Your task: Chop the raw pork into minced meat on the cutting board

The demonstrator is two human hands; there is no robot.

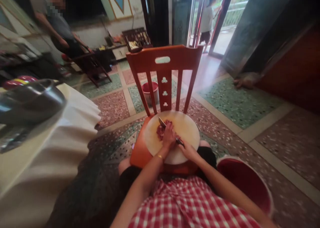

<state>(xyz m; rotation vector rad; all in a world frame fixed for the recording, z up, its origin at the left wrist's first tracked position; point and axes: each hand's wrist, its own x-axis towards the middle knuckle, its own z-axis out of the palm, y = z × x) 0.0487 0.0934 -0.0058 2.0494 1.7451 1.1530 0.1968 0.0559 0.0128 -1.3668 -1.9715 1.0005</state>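
A round pale cutting board rests on the seat of a wooden chair in front of me. Chopped reddish meat lies in a small heap left of the board's middle. My right hand is closed round the dark handle of a knife, whose blade slants up and left across the meat. My left hand lies over the blade and meat with fingers stretched forward, covering part of both. Whether its fingertips press on the blade or the meat is too small to tell.
The chair's back rises beyond the board. A red-lined bucket stands at my right, and another bucket behind the chair. At left, a cloth-covered table carries a metal basin. One person stands back left, another near the doorway.
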